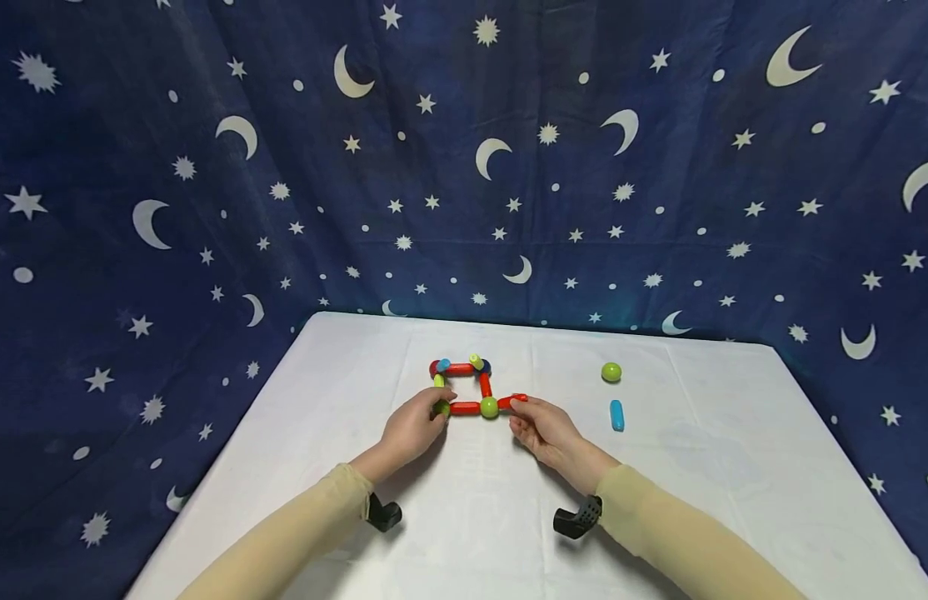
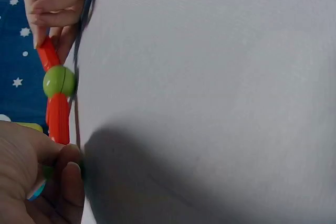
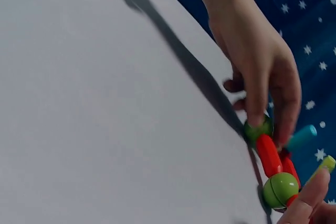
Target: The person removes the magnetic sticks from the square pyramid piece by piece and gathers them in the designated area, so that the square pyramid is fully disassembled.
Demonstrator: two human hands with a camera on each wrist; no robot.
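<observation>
On the white table lies a four-sided frame of toy rods and balls. My left hand [image 1: 410, 428] grips the green ball [image 3: 251, 136] at its near left corner, fingers partly covering it. A red rod [image 1: 465, 408] runs from there to another green ball [image 1: 490, 407] at the near right. My right hand [image 1: 550, 433] pinches a further red rod [image 1: 512, 401], whose inner end meets that near right ball. At the far corners sit a red ball [image 1: 435, 368] and a dark blue ball [image 1: 486, 367], with a blue rod [image 3: 303, 137] and a yellow-green rod [image 1: 476, 362] sticking up.
To the right of my right hand, a loose green ball [image 1: 611, 372] and a loose blue rod [image 1: 617, 415] lie on the white tablecloth [image 1: 704, 483]. A dark blue curtain [image 1: 539, 183] with moons and stars hangs behind the table and along its left side.
</observation>
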